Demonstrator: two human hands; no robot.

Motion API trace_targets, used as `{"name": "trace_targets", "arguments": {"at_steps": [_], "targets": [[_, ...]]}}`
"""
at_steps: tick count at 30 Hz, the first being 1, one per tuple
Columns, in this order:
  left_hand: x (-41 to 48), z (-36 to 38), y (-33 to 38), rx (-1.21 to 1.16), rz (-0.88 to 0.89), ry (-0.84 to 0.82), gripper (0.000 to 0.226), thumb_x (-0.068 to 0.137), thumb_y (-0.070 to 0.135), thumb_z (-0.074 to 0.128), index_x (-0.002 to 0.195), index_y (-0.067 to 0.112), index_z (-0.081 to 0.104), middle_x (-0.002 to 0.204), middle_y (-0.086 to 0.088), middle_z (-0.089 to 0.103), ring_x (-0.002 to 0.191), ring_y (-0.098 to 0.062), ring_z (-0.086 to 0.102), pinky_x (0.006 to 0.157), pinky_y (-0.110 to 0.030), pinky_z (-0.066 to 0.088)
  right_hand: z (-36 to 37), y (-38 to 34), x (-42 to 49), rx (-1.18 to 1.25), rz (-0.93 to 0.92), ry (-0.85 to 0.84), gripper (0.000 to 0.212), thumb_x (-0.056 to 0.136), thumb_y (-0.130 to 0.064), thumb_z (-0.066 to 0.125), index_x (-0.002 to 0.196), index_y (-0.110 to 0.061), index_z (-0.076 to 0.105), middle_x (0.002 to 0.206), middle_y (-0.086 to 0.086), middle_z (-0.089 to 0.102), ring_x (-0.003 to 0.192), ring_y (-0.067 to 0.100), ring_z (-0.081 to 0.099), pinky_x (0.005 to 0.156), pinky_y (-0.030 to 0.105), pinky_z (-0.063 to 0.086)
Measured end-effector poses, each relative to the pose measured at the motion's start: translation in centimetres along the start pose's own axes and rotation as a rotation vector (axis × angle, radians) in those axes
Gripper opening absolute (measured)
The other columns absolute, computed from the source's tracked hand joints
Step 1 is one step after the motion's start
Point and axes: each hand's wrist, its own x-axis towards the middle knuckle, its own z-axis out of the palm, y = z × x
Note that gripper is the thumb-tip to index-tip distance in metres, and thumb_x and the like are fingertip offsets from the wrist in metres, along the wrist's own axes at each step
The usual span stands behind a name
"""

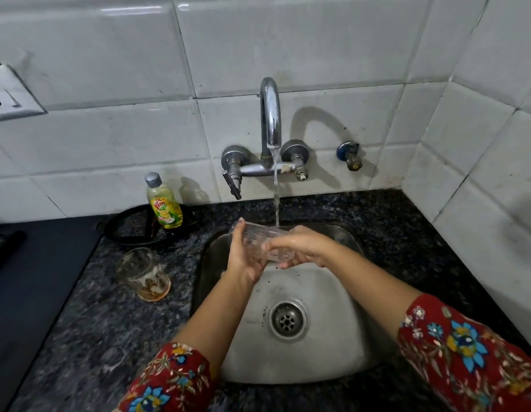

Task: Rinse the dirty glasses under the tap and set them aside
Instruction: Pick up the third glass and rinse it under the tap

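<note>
Clear ribbed glass (259, 243) gripped sideways by both wet hands (300, 248) under tap (270, 114) stream.

white glossy wall tiles (109, 144) with grey grout. a shiny chrome tap (270, 114). a black countertop (94, 322) speckled with grey. a dull silver steel sink (332, 337). a yellow-green liquid in a clear bottle (164, 203) with a grey cap and a yellow, red and green label. a clear glass (143, 273) with amber-brown residue at its bottom. red sleeves (472, 352) patterned with blue, yellow and white flowers.
</note>
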Motion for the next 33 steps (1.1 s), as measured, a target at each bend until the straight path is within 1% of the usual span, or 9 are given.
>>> {"name": "trace_targets", "arguments": {"at_steps": [7,13,16,18,22,26,28,30,33], "targets": [[0.3,0.5,-0.9,-0.159,0.001,0.155,0.041,0.092,0.047,0.050,0.083,0.011,0.066,0.063,-0.006,0.072,0.055,-0.017,0.070,0.055,-0.026,0.057,2.8,-2.5,0.7,-0.681,-0.359,0.546,0.065,0.059,-0.067,0.070,0.094,-0.013,0.061,0.094,0.006,0.067,0.089,0.025,0.064,0.072,0.033,0.051],[0.0,0.8,0.0,0.080,-0.016,0.019,0.064,0.074,0.050,0.071,0.115,0.000,0.064,0.108,-0.018,0.069,0.096,-0.031,0.067,0.090,-0.040,0.053,0.5,1.0,-2.5,-0.637,-0.293,0.403,0.063,0.060,-0.058,0.075,0.106,-0.020,0.051,0.100,-0.002,0.066,0.090,0.020,0.065,0.075,0.034,0.053],[-0.7,1.4,-1.5,0.360,0.111,0.068,0.039,0.071,0.028,0.080,0.098,0.003,0.068,0.082,-0.012,0.071,0.069,-0.021,0.069,0.061,-0.027,0.058,1.4,3.5,-2.9,-0.855,-0.205,0.353,0.072,0.060,-0.047,0.076,0.113,-0.014,0.039,0.102,0.004,0.065,0.091,0.027,0.065,0.070,0.035,0.053],[-1.6,2.0,-1.7,0.425,0.130,0.070,0.029,0.071,0.023,0.081,0.090,0.005,0.068,0.076,-0.009,0.069,0.060,-0.017,0.067,0.055,-0.025,0.056,1.7,3.9,-2.8,-0.739,-0.146,0.306,0.066,0.060,-0.039,0.076,0.110,-0.013,0.043,0.094,0.004,0.066,0.084,0.024,0.066,0.067,0.036,0.054],[-1.7,1.7,0.5,0.353,-0.137,-0.171,0.039,0.067,0.034,0.075,0.093,0.007,0.067,0.084,-0.011,0.067,0.076,-0.023,0.066,0.072,-0.037,0.053,0.2,3.8,-2.6,0.150,0.015,-0.190,0.027,0.067,-0.020,0.070,0.093,-0.016,0.064,0.086,0.007,0.067,0.072,0.020,0.067,0.067,0.035,0.054],[-1.8,1.7,0.1,0.465,0.082,-0.190,0.026,0.068,0.024,0.078,0.088,0.009,0.069,0.082,-0.010,0.068,0.072,-0.022,0.068,0.070,-0.035,0.055,1.8,4.4,-1.6,-0.015,-0.171,0.119,0.045,0.066,-0.023,0.082,0.105,-0.022,0.059,0.095,0.000,0.068,0.084,0.012,0.067,0.073,0.029,0.056],[-2.1,1.7,0.4,0.537,0.150,-0.233,0.018,0.075,0.021,0.075,0.087,0.010,0.069,0.082,-0.010,0.069,0.073,-0.022,0.067,0.072,-0.034,0.056,2.0,4.4,-1.8,0.163,-0.152,0.012,0.044,0.073,-0.017,0.078,0.112,-0.021,0.057,0.099,0.003,0.068,0.090,0.018,0.066,0.070,0.029,0.056],[-2.4,1.3,1.4,0.599,0.085,-0.331,0.032,0.073,0.032,0.075,0.095,0.010,0.068,0.087,-0.009,0.070,0.079,-0.022,0.067,0.080,-0.036,0.054,1.4,4.4,-2.1,0.274,-0.086,-0.145,0.030,0.077,-0.012,0.074,0.102,-0.021,0.059,0.094,0.004,0.068,0.086,0.021,0.066,0.072,0.034,0.056],[-3.0,1.3,1.6,0.771,0.121,-0.310,0.062,0.071,0.058,0.068,0.114,0.013,0.065,0.112,-0.006,0.069,0.103,-0.022,0.065,0.096,-0.040,0.047,1.3,4.6,-1.1,0.202,-0.173,0.020,0.031,0.072,-0.005,0.077,0.097,-0.011,0.060,0.093,0.003,0.067,0.090,0.020,0.064,0.088,0.038,0.053]]}}
